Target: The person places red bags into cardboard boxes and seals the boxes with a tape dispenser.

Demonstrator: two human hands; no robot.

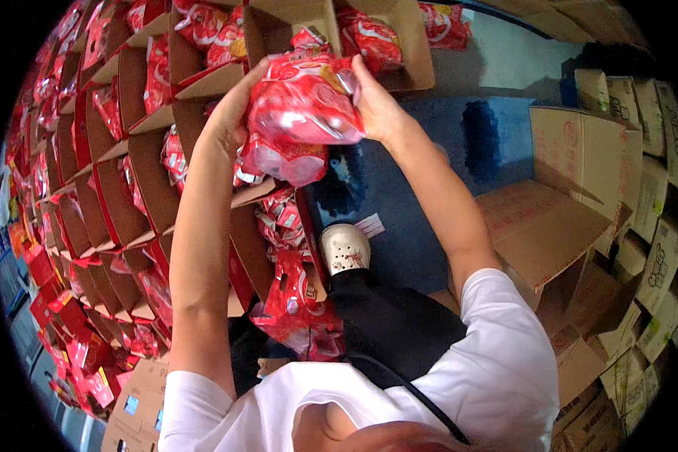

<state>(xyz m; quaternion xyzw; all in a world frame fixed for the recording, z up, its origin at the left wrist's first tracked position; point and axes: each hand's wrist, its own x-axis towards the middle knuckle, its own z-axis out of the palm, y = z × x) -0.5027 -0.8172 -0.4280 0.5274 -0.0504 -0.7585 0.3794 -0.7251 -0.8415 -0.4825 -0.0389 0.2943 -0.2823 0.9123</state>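
Between my two hands I hold a shiny red plastic packet [305, 104] with a clear lower part, raised over the open cartons. My left hand [243, 101] grips its left side, and my right hand [373, 101] presses on its right side. Another red packet [285, 161] shows just below it; whether I hold that one too, I cannot tell. An open cardboard carton [395, 73] with red packets stands behind my hands. Nearer my body, a carton holds many small red-and-white wrapped pieces [282, 223], and a red printed plastic bag [291, 294] lies beside them.
Rows of open cardboard cartons [107, 200] with red packets fill the left. At the right stand an open carton [542, 226] and stacked closed cartons [655, 248]. My white clog [344, 248] rests on the blue floor [407, 226], near a paper slip [371, 225].
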